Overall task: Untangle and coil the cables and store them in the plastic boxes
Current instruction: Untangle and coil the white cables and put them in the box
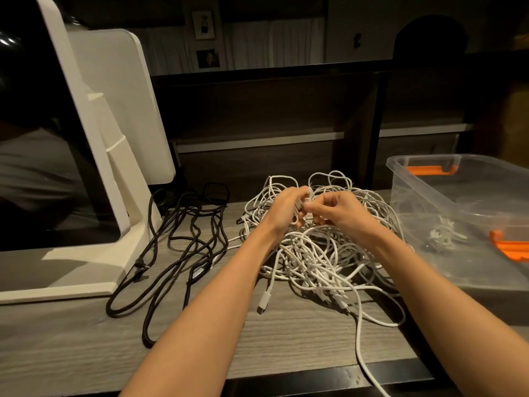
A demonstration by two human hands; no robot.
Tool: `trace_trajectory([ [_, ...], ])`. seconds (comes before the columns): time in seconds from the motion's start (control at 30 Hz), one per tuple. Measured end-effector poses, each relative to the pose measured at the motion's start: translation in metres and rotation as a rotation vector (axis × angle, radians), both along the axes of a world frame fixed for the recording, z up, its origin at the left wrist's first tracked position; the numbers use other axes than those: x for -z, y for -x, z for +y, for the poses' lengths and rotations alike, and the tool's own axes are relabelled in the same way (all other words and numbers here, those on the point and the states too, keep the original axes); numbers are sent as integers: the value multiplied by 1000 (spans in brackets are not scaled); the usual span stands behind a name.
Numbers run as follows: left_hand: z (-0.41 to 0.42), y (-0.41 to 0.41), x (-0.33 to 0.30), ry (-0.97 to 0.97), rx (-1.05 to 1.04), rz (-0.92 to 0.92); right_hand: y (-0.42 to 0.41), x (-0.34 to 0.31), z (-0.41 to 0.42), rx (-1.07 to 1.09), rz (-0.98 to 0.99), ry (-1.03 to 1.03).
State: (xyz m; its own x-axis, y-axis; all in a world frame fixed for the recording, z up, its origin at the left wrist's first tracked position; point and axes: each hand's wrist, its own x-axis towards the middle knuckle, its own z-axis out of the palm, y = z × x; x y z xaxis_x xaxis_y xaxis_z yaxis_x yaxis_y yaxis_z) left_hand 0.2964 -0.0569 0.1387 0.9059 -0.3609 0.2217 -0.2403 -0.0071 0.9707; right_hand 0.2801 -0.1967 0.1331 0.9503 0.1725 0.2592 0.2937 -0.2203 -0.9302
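- A tangled heap of white cables [317,253] lay on the grey wood-grain desk [86,339], between the black cables and the plastic box.
- The left hand [282,210] had its grip curled round a small bundle of white strands lifted above the heap.
- The right hand [336,210] pinched the same strands just beside the left, fingers bent.
- One white USB plug [263,302] rested on the desk at the heap's near edge; another white lead trailed off the desk's front.
- Loose black cables [183,247] sprawled to the left, apart from the white heap.
- A clear plastic box [458,213] with orange latches [512,247] stood on the right, holding a few white cables.
- A white monitor stand [114,156] stood far left.
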Motion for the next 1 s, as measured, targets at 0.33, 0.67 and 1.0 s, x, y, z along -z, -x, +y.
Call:
trace_trajectory([
  [0.33,1,-5,9,-150,-114,-299,-5,3,-8,30,136,-113],
  [0.67,-2,-14,18,-307,-302,-609,-2,5,2,157,73,-88],
  [1.0,0,-11,18,-564,-221,-711,-3,4,-3,244,232,-247],
])
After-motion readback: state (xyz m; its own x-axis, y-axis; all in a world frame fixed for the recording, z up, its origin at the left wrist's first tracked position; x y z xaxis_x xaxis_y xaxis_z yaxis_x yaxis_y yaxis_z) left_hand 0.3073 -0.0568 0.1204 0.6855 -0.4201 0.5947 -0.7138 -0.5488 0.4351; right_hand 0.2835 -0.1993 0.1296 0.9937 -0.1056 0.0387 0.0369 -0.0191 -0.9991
